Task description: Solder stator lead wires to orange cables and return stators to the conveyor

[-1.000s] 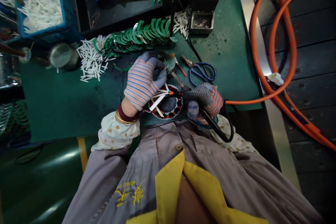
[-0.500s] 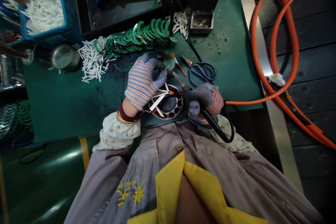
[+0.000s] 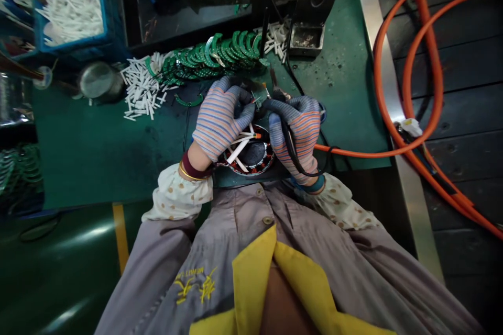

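A round motor stator (image 3: 251,156) with copper windings and white sleeved leads lies at the near edge of the green bench. My left hand (image 3: 220,118), in a striped glove, is closed in a pinch on the white leads above the stator. My right hand (image 3: 296,128), also gloved, is wrapped round a soldering iron (image 3: 288,138) with a black cord. Its tip points away from me toward a small tin just beyond the stator, partly hidden by both hands.
A row of green curved circuit boards (image 3: 214,52) and a heap of white sleeves (image 3: 139,89) lie behind. A blue bin of sleeves (image 3: 70,10) stands back left beside a metal cup (image 3: 96,81). A metal tray (image 3: 308,36) sits behind. Orange cables (image 3: 408,89) loop at right.
My right hand has swung the soldering iron away from the stator's leads and up toward the far side, now covering the blue scissors. My left hand keeps its pinch on the leads.
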A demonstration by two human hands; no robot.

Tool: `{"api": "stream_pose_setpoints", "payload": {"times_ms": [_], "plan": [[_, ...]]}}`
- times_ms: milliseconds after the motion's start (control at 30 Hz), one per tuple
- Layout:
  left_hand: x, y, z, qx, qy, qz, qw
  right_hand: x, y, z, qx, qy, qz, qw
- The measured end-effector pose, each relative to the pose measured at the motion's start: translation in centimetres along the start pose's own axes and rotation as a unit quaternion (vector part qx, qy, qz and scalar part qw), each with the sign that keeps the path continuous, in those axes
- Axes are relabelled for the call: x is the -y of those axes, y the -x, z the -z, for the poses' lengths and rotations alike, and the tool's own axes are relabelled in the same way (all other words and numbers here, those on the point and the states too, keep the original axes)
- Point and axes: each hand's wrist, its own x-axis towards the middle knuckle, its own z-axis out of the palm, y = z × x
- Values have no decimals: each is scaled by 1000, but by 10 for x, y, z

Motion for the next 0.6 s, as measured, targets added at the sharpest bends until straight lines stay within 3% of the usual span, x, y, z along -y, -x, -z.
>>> {"api": "stream_pose_setpoints", "payload": {"times_ms": [167,600], "plan": [[-2,1,-1,-15,10,0,1000,0,-5,-5,79,18,-22,996],[-4,-3,5,14,11,-3,1000,1,-5,-3,41,14,18,999]]}}
